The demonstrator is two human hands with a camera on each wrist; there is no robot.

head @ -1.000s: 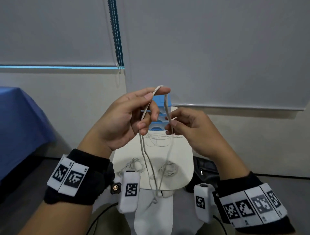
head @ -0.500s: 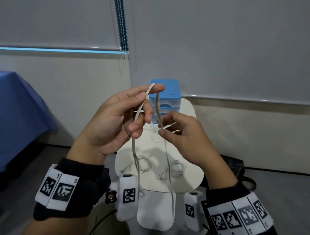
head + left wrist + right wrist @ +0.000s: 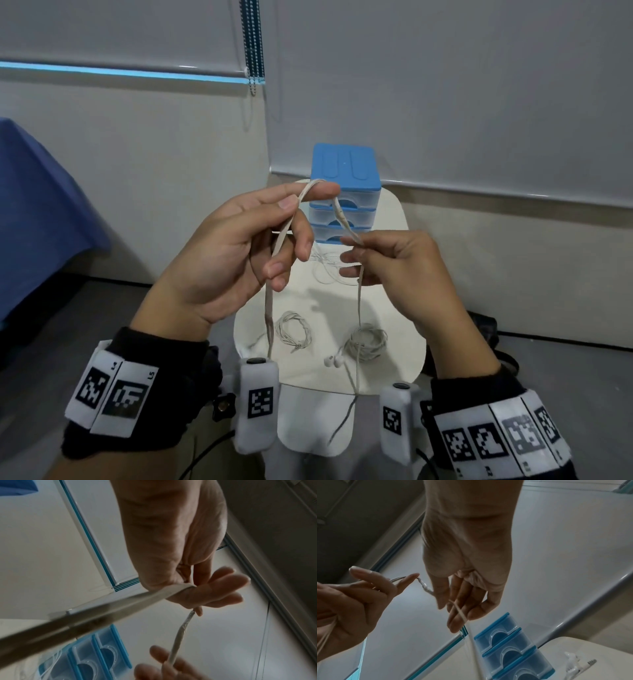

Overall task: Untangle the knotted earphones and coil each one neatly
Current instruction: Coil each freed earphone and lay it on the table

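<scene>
Cable of the flat earphone hangs in the head view over the left hand's forefinger above the stool, while both wrist views show the right hand pinching its lumpy stretch, where a hard tug could tighten the snarl.

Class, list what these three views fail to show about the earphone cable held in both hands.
- Head view: the cable ends drop behind the wrist cameras and off the stool; plug unseen.
- Left wrist view: the cable near the lens is a blur; whether knots remain is unclear.
- Right wrist view: the right hand fingers hide its grip.
- Head view: the tangle by the drawers is too fine.
</scene>
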